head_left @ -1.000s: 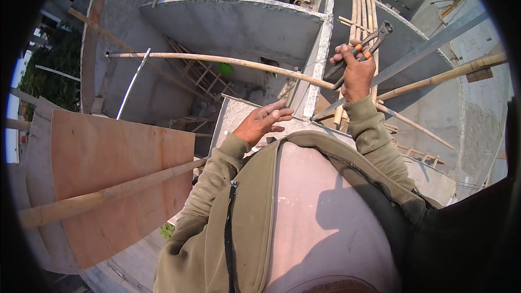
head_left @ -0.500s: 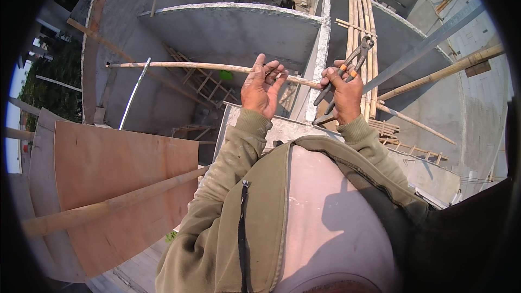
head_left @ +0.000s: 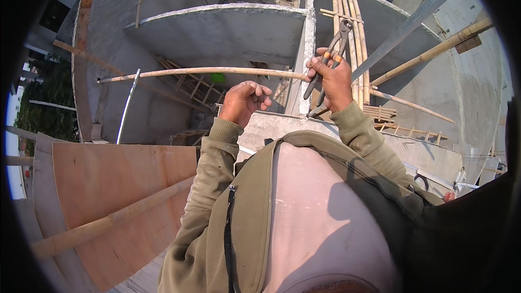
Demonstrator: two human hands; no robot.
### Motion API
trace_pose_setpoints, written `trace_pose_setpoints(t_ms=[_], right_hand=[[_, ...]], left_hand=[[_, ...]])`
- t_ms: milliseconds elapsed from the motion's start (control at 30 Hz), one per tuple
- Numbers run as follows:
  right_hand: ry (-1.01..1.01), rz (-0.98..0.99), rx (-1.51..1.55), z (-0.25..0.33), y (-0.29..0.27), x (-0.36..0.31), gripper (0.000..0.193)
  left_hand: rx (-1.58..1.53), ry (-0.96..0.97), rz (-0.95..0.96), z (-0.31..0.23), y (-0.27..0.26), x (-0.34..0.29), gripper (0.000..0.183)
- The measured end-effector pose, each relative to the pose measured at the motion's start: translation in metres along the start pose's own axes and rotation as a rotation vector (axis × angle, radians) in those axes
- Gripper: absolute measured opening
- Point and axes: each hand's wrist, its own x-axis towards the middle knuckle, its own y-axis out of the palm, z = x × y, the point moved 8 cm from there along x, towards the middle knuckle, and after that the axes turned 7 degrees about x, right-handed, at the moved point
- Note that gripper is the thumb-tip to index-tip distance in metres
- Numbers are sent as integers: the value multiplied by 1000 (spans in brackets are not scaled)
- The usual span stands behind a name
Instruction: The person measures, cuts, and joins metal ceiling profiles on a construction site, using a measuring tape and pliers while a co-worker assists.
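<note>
My right hand (head_left: 336,84) is wrapped round a pair of pincers (head_left: 341,36), dark metal with orange bands on the handles. Their jaws point away from me and the handle ends hang below my fingers. To the left, my left hand (head_left: 244,103) is closed, its thumb against the curled fingers; whatever it may pinch is too small to make out. Just beyond both hands a long bamboo pole (head_left: 201,70) lies crosswise, its right end near my right fingers and the top of a concrete wall (head_left: 308,38).
Below are deep grey-walled rooms with a bamboo ladder (head_left: 192,89). A bundle of bamboo poles (head_left: 358,38) and a slanting metal bar (head_left: 412,21) stand right of my hands. Nearer left are a plywood sheet (head_left: 119,179) and a thick bamboo pole (head_left: 114,222). A concrete ledge (head_left: 271,124) is in front of me.
My left hand has moved away from my right, toward me and to the left, and its spread fingers have curled in. My right hand keeps hold of the pincers. The view has shifted slightly.
</note>
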Motion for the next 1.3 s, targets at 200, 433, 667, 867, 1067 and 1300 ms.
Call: trace_pose_setpoints(t_ms=[200,433,667,867,1067,1300], right_hand=[[-15,4,-135,4,1,-1,28],[-34,-4,-218,4,-10,5,26],[-354,-154,-750,30,-51,3,28],[-411,391,-887,25,21,-29,31],[-439,628,-1228,-18,28,-36,37],[-162,491,-834,-20,19,-38,14]], left_hand=[[277,-212,63,9,17,-12,23],[-22,-181,114,16,22,-15,30],[-37,-74,-179,13,-11,-7,24],[133,-180,-87,13,-6,-1,26],[120,-180,46,0,18,7,26],[-124,-61,113,-4,19,9,22]])
